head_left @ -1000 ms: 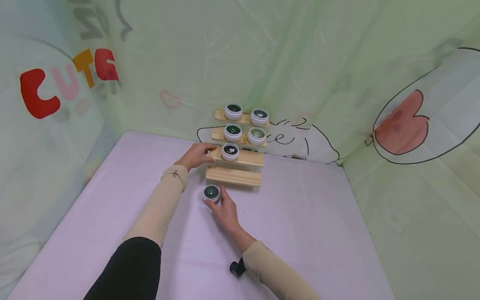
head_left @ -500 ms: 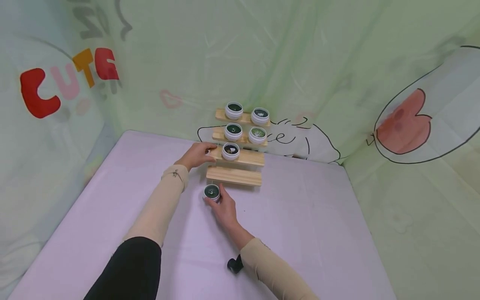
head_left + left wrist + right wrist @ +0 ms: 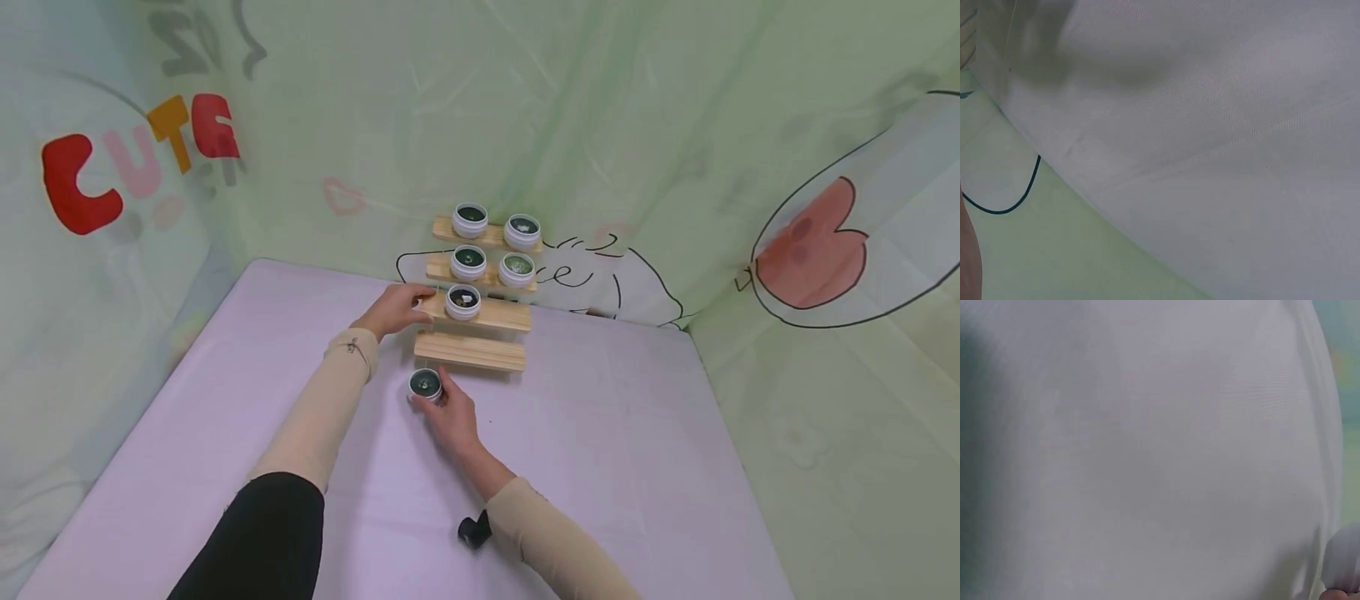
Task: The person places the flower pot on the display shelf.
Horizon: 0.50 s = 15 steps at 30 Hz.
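Observation:
My left hand (image 3: 393, 310) grips the left end of a stepped wooden display stand (image 3: 471, 352), thumb and fingers at its second-lowest board. Just in front of the bottom board, my right hand (image 3: 452, 421) holds a small white jar (image 3: 425, 383) with a dark green top, thumb on the near side and fingers on the right. That jar (image 3: 1342, 559) shows at the lower right corner of the right wrist view, a fingertip below it. One jar with a dark top (image 3: 462, 302) sits on the second-lowest board, beside my left hand. The bottom board bears no jar.
Two jars stand on the top board, one of them a dark-topped jar (image 3: 522, 231); two more, including a light-green-topped jar (image 3: 517, 269), stand on the board below. A small black object (image 3: 474, 531) is at my right sleeve. Printed curtains (image 3: 360, 108) border the lilac-covered table (image 3: 615, 467).

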Tool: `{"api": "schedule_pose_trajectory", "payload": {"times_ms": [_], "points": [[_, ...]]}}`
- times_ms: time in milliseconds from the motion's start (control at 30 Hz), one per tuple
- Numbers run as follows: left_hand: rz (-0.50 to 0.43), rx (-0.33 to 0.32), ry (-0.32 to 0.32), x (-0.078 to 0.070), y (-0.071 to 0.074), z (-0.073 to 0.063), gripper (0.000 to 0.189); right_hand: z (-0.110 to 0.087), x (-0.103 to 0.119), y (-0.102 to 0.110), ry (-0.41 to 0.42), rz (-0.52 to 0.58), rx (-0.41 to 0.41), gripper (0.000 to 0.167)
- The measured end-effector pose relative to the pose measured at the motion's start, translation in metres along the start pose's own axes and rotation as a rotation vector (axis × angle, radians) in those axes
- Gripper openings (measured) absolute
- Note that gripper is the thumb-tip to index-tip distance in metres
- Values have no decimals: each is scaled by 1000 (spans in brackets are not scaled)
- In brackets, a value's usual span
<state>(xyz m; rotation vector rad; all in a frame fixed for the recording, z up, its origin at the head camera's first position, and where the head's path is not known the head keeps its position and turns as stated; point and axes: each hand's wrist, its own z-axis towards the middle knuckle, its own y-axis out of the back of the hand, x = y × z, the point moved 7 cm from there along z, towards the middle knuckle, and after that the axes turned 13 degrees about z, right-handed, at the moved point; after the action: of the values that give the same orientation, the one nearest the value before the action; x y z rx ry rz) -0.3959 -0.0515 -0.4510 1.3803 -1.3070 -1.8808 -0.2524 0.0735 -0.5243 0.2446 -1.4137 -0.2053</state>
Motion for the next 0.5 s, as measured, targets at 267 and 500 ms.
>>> {"api": "schedule_pose_trajectory", "payload": {"times_ms": [267, 500], "points": [[-3, 12, 10, -1, 1, -1, 58, 4, 17, 17, -78, 0, 41, 70], [-2, 26, 24, 1, -1, 0, 58, 8, 18, 36, -126, 24, 26, 71]]}}
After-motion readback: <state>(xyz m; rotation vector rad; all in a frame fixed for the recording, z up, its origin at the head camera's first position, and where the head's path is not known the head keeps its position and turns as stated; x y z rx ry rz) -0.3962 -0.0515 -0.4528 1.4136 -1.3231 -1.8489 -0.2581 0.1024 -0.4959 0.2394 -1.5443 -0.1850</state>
